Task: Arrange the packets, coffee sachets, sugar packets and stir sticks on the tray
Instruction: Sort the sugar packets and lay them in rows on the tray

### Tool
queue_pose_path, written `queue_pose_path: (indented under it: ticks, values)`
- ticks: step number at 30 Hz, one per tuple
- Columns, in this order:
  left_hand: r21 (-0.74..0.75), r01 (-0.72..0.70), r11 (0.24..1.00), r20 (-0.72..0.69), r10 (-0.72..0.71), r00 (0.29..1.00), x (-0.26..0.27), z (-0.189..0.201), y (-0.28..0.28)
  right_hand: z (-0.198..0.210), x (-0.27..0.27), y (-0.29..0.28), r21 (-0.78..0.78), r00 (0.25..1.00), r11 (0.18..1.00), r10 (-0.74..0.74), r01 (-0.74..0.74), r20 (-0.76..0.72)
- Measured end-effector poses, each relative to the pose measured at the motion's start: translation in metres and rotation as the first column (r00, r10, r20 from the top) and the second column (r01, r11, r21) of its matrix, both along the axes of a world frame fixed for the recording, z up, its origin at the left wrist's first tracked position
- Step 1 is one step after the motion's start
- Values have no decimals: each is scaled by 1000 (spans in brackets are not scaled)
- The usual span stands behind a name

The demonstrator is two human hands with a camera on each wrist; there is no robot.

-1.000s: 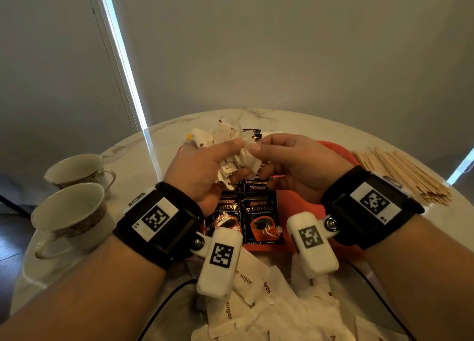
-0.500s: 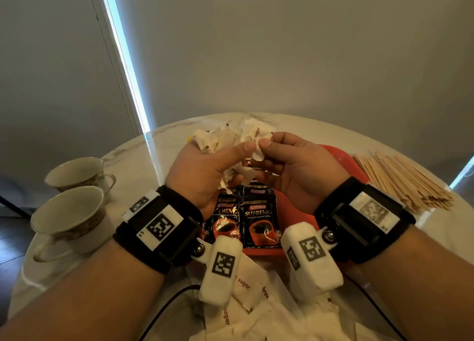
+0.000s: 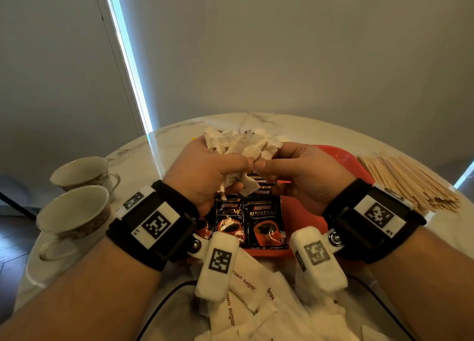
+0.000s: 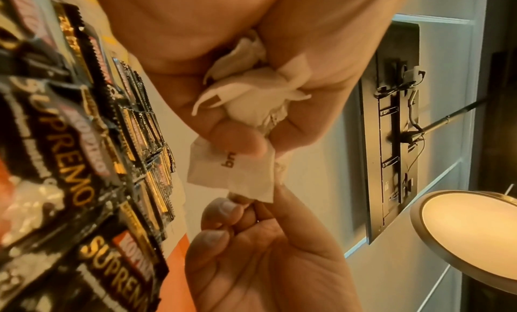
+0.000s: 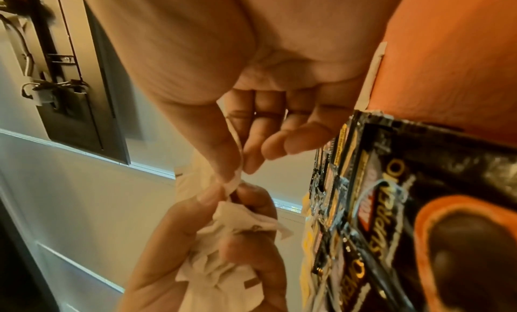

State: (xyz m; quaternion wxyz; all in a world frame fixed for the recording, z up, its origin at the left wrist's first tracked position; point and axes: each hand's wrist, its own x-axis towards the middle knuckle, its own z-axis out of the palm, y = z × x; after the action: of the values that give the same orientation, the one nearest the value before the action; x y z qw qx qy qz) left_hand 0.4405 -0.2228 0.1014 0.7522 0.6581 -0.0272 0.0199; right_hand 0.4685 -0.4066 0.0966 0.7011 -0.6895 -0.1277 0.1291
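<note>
Both hands have lifted a bit since a second ago; the bundle now sits higher in front of the wall line, and right thumb and forefinger have closed onto one packet edge. Left hand fist-grips a crumpled bunch of white sugar packets, fingers curled tight round them; the left wrist view shows the wad squeezed in the palm. Right hand pinches the corner of one brown sugar packet at the bundle's 3 o'clock side, thumb tip against forefinger, other fingers loosely bent. Thumbs of both hands almost touch.

Under the hands, at 6 o'clock from the bundle, the red tray lies on the marble table, with black Kopiko coffee sachets lined up on it in overlapping rows, near edge of the tray toward the person. Stir sticks, a loose wooden heap, on the table at 3 o'clock of the tray, off it. More brown sugar packets scattered on the table at 6 o'clock, just beside the tray's near edge, partly hidden by the wrist cameras. Two teacups at 9 o'clock, well apart from the tray, one behind the other. Black cable runs under the left forearm.
</note>
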Motion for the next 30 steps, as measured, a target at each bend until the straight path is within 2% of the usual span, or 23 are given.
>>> queue_pose_path:
  ticks: [6,10,14,20,25,27,30]
  values:
    - [61,30,998,-26,-28,999,-1,0,0,1,-1,0,3,996,1000,-19,19,82]
    - [1,-6,1000,-60,6,998,0,0,0,3,-3,2,54,994,998,-38,33,99]
    - [-64,-50,997,-96,44,994,0,1,0,5,-3,4,29,993,994,-110,108,41]
    - [39,-16,999,-106,20,994,0,2,-1,8,-1,-1,43,986,992,-120,116,116]
    - [48,-36,998,-165,44,985,1,2,0,7,1,-1,71,968,972,-229,222,106]
    - [55,-45,997,-173,54,983,1,2,0,7,3,-5,14,973,981,-193,193,127]
    - [49,-70,996,-182,78,980,3,1,0,8,7,-13,-151,973,977,-122,153,196]
